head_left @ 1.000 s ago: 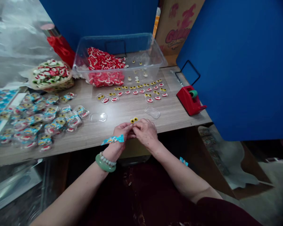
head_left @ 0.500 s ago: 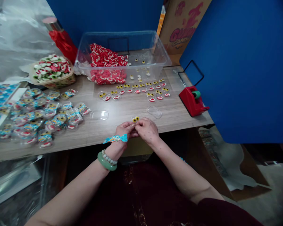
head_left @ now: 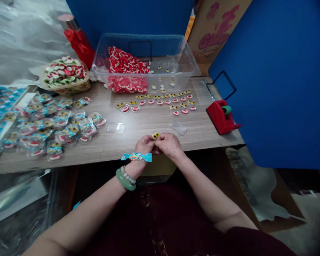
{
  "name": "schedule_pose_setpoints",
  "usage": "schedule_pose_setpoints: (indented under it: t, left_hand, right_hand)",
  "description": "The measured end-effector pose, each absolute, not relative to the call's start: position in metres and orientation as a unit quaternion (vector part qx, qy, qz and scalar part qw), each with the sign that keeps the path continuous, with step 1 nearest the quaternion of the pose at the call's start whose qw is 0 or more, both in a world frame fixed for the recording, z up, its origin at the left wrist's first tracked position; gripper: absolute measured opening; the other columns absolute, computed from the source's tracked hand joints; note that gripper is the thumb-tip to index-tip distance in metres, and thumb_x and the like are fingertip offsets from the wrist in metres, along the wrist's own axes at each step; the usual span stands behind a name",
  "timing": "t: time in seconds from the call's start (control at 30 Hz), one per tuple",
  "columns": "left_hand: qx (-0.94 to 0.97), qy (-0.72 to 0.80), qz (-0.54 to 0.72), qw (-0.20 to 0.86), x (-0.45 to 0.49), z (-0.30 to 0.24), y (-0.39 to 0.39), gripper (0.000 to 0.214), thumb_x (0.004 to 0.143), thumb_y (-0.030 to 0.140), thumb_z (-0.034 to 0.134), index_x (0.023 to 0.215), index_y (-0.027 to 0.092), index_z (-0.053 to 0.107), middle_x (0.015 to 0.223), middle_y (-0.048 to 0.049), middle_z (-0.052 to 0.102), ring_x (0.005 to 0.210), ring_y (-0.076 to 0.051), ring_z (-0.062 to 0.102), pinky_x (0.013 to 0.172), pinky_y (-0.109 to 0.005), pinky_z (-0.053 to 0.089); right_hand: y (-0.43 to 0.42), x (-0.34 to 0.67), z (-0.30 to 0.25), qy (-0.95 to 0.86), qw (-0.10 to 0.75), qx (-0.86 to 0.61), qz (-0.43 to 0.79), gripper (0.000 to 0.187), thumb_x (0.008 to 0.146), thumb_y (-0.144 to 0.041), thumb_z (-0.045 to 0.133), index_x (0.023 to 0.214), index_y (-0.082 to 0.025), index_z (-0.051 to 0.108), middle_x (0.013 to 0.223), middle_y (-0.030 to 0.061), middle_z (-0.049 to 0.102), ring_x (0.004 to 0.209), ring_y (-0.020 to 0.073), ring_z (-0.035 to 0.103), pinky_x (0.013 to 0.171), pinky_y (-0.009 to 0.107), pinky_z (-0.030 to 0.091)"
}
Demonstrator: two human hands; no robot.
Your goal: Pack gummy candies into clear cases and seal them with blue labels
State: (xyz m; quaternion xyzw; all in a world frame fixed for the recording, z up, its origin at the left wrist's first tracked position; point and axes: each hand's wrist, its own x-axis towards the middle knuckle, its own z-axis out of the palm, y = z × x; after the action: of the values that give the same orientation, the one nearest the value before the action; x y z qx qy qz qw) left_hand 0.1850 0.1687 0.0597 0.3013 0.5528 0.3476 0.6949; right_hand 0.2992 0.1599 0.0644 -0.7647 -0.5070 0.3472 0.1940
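Close together at the table's front edge, my left hand (head_left: 144, 146) and my right hand (head_left: 170, 144) are both closed on one small clear candy pack. A pair of yellow gummy eyes (head_left: 155, 136) shows at its top, while my fingers hide the lower part. A blue printed label strip (head_left: 136, 156) lies across the back of my left wrist, above a beaded bracelet and a green bangle (head_left: 125, 180). Just beyond my hands, two clear plastic shell pieces (head_left: 178, 127) lie apart on the table, the other piece (head_left: 116, 127) to the left.
Filled, labelled candy packs (head_left: 61, 124) pile up at left. Rows of eye and mouth gummies (head_left: 160, 102) lie before a clear bin (head_left: 173, 76) of red gummies. A bowl (head_left: 69, 89) of gummies, a red tape dispenser (head_left: 222, 117) and a blue panel (head_left: 277, 85) stand around.
The view has shifted slightly, so the table's contents sit a little further right. Both hands still hold the candy pack, with fingers only slightly moved.
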Motion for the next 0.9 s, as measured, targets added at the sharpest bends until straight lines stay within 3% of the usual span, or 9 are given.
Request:
schedule_pose_setpoints:
  t: [0.17, 0.4, 0.53, 0.6, 0.67, 0.77, 0.9]
  left_hand:
    - [0.306, 0.5, 0.331, 0.739, 0.177, 0.057, 0.168, 0.008, 0.077, 0.015, 0.069, 0.08, 0.012, 0.062, 0.056, -0.0021, 0.065, 0.046, -0.015, 0.065, 0.045, -0.023, 0.056]
    - [0.292, 0.502, 0.352, 0.734, 0.176, 0.06, 0.169, 0.019, 0.077, 0.019, 0.074, 0.071, 0.014, 0.057, 0.055, 0.0007, 0.062, 0.041, -0.012, 0.06, 0.043, -0.021, 0.054]
    - [0.278, 0.524, 0.332, 0.734, 0.172, 0.065, 0.172, 0.018, 0.084, 0.017, 0.067, 0.071, 0.015, 0.054, 0.053, -0.0031, 0.063, 0.042, -0.015, 0.062, 0.039, -0.021, 0.051]
    - [0.278, 0.512, 0.325, 0.745, 0.167, 0.066, 0.174, 0.018, 0.085, 0.017, 0.066, 0.071, 0.015, 0.054, 0.054, -0.0038, 0.063, 0.043, -0.015, 0.063, 0.038, -0.021, 0.05]
    - [0.274, 0.498, 0.321, 0.757, 0.162, 0.066, 0.176, 0.019, 0.084, 0.019, 0.069, 0.071, 0.014, 0.056, 0.055, -0.0039, 0.063, 0.043, -0.015, 0.063, 0.038, -0.02, 0.049]
    - [0.264, 0.483, 0.312, 0.775, 0.157, 0.066, 0.178, 0.019, 0.082, 0.021, 0.074, 0.074, 0.013, 0.059, 0.06, -0.0048, 0.066, 0.047, -0.016, 0.066, 0.04, -0.021, 0.052]
    - [0.252, 0.474, 0.305, 0.786, 0.154, 0.069, 0.178, 0.016, 0.084, 0.019, 0.072, 0.076, 0.013, 0.06, 0.066, -0.0072, 0.069, 0.059, -0.02, 0.072, 0.05, -0.024, 0.058]
  right_hand:
    - [0.162, 0.304, 0.066, -0.489, 0.207, -0.752, 0.391, 0.01, 0.068, -0.023, 0.062, 0.061, -0.02, 0.068, 0.056, -0.0035, 0.061, 0.055, 0.0121, 0.053, 0.053, 0.024, 0.034]
    - [0.149, 0.304, 0.074, -0.623, 0.24, -0.692, 0.273, 0.022, 0.079, -0.023, 0.056, 0.06, -0.021, 0.067, 0.077, 0.0022, 0.066, 0.078, 0.0162, 0.06, 0.069, 0.027, 0.041]
    - [0.151, 0.333, 0.073, -0.589, 0.272, -0.743, 0.164, 0.023, 0.088, -0.026, 0.051, 0.087, -0.021, 0.074, 0.095, 0.0076, 0.07, 0.095, 0.022, 0.061, 0.086, 0.034, 0.044]
    - [0.155, 0.351, 0.067, -0.543, 0.234, -0.802, 0.083, 0.029, 0.09, -0.028, 0.049, 0.106, -0.017, 0.07, 0.115, 0.0159, 0.067, 0.11, 0.03, 0.057, 0.095, 0.044, 0.04]
    - [0.158, 0.365, 0.057, -0.526, 0.186, -0.828, 0.047, 0.033, 0.091, -0.03, 0.049, 0.114, -0.013, 0.065, 0.127, 0.022, 0.061, 0.121, 0.036, 0.049, 0.1, 0.052, 0.035]
    - [0.159, 0.371, 0.045, -0.554, 0.175, -0.812, 0.052, 0.025, 0.09, -0.028, 0.049, 0.104, -0.015, 0.065, 0.127, 0.0191, 0.061, 0.122, 0.0333, 0.047, 0.101, 0.049, 0.034]
    - [0.157, 0.367, 0.044, -0.524, 0.197, -0.826, 0.066, 0.017, 0.088, -0.023, 0.048, 0.092, -0.019, 0.064, 0.11, 0.0133, 0.066, 0.109, 0.0296, 0.052, 0.093, 0.043, 0.038]
